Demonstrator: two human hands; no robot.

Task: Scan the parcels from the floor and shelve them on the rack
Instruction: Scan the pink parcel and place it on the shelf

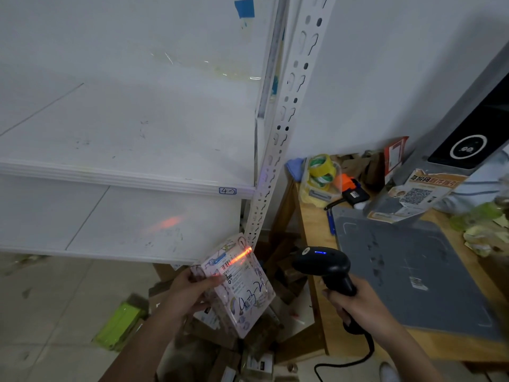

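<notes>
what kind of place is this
Likely a parcel pickup or sorting room: a rack with a numbered shelf tag, a barcode scanner aimed at a labelled parcel, tape rolls on a desk.

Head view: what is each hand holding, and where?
The left hand holds the pink printed flat parcel by its left edge; the right hand grips the black corded barcode scanner by its handle.

Rack left of table, parcels below.

A parcel depot: slotted rack with a numbered shelf tag (handwritten), tape rolls on the desk
</notes>
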